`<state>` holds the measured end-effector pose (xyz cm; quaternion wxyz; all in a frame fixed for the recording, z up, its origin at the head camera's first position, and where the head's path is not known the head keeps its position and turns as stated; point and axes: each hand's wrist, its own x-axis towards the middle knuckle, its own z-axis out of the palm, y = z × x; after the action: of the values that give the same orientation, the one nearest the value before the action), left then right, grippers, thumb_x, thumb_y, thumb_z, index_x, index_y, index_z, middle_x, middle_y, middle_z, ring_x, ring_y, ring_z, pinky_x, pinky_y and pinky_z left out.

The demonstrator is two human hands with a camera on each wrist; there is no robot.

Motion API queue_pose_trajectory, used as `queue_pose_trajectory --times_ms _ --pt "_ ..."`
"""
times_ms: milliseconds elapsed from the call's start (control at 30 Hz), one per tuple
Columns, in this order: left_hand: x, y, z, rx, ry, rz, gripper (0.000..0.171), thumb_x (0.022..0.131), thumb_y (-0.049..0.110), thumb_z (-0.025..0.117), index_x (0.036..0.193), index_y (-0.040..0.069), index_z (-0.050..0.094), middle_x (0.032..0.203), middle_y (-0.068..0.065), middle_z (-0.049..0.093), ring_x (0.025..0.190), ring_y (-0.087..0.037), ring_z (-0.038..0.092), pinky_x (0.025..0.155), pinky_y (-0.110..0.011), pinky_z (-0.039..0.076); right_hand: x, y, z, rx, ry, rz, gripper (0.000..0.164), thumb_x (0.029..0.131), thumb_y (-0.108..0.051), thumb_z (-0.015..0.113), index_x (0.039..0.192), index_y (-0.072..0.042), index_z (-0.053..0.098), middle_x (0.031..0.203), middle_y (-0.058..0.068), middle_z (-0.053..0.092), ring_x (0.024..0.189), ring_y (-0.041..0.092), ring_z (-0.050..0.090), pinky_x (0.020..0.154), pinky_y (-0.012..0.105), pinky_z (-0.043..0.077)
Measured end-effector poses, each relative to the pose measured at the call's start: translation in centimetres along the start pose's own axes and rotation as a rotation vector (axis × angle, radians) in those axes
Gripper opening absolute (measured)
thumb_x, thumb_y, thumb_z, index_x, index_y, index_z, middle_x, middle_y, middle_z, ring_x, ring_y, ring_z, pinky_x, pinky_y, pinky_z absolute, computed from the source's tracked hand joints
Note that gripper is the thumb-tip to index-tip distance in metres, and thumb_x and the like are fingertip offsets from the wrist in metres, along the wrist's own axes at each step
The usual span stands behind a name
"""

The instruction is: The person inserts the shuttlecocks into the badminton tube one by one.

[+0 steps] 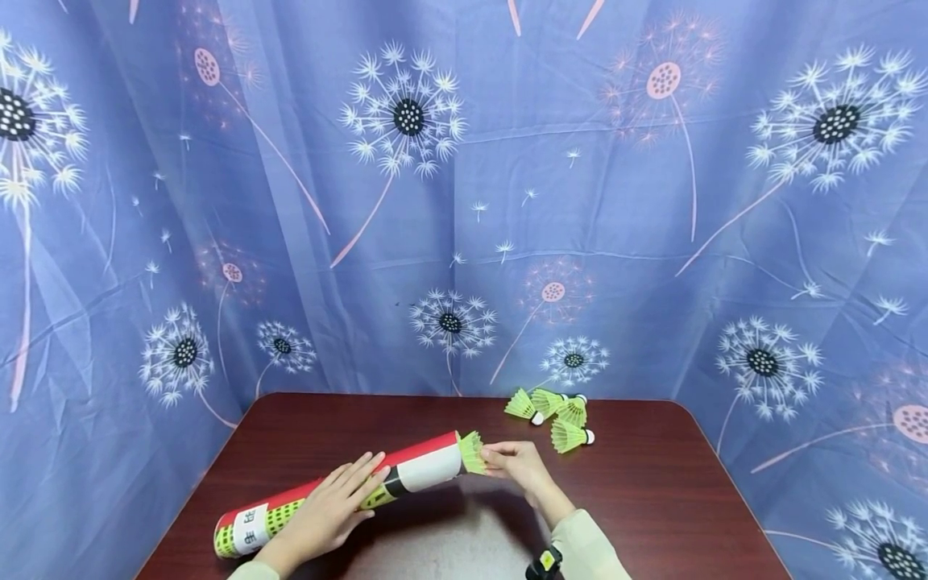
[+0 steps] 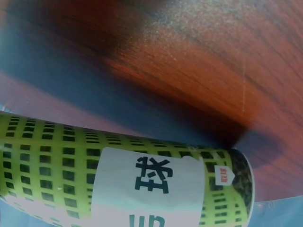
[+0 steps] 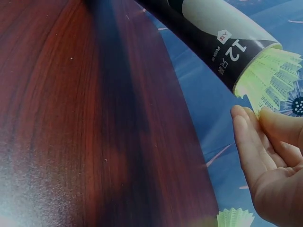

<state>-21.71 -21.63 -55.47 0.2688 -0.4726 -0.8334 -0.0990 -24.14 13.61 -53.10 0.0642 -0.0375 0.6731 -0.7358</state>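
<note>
A long shuttlecock tube, red, white, black and yellow-green, lies slanted, its lower left end on the table and its right end raised. My left hand holds it around the middle, fingers across the top and thumb on the near side. From the raised mouth sticks the feathered skirt of a yellow-green shuttlecock; its head is hidden inside the tube. My right hand pinches the skirt's edge between thumb and fingers, seen closely in the right wrist view. The left wrist view shows the tube's lower end with a white label.
Several yellow-green shuttlecocks with white heads lie near the back edge of the dark red wooden table, right of the tube. A blue curtain with dandelion prints hangs behind and beside the table.
</note>
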Motion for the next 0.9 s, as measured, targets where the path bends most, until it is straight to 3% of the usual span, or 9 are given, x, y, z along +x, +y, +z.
queue_pose_trajectory --times_ms 133,267,367,633,900 --pt "-0.1 -0.1 0.1 0.005 0.000 0.005 0.055 0.103 0.040 0.036 0.146 0.005 0.041 0.149 -0.017 0.039 0.135 -0.034 0.040 0.103 -0.045 0.034 -0.6 -1.5 0.5 -0.054 0.017 -0.017 0.029 0.088 -0.001 0.066 0.108 0.020 0.063 0.099 0.025 0.069 0.076 0.021 0.070 0.079 0.044 0.056" --pt "-0.1 -0.2 0.1 0.012 0.008 0.019 0.055 0.102 0.039 0.038 0.145 0.005 0.042 0.148 -0.018 0.040 0.134 -0.035 0.040 0.116 -0.034 0.018 -0.9 -2.1 0.9 -0.090 0.039 -0.030 0.027 0.087 0.000 0.066 0.106 0.020 0.063 0.096 0.027 0.069 0.072 0.023 0.070 0.081 0.053 0.054" --pt "0.0 -0.2 0.0 0.010 0.014 0.028 0.054 0.102 0.037 0.039 0.144 0.004 0.043 0.148 -0.018 0.040 0.133 -0.036 0.041 0.118 -0.030 0.009 -0.1 -0.8 0.9 -0.079 0.065 -0.030 0.026 0.085 -0.001 0.069 0.103 0.018 0.065 0.092 0.024 0.070 0.068 0.019 0.069 0.078 0.052 0.054" --pt "0.1 -0.2 -0.3 0.020 -0.001 0.027 0.058 0.096 0.033 0.053 0.145 0.005 0.042 0.150 -0.016 0.037 0.134 -0.035 0.041 0.118 -0.029 0.008 0.6 0.4 1.2 -0.057 0.137 -0.037 0.026 0.082 -0.005 0.075 0.098 0.014 0.069 0.082 0.015 0.072 0.061 0.012 0.066 0.070 0.045 0.058" --pt "0.2 -0.2 -0.5 0.030 -0.010 0.017 0.055 0.101 0.037 0.042 0.146 0.005 0.041 0.152 -0.014 0.035 0.136 -0.033 0.038 0.118 -0.029 0.008 0.8 0.4 1.6 -0.056 0.158 -0.063 0.025 0.080 -0.004 0.075 0.096 0.014 0.070 0.079 0.016 0.072 0.057 0.011 0.064 0.063 0.038 0.058"
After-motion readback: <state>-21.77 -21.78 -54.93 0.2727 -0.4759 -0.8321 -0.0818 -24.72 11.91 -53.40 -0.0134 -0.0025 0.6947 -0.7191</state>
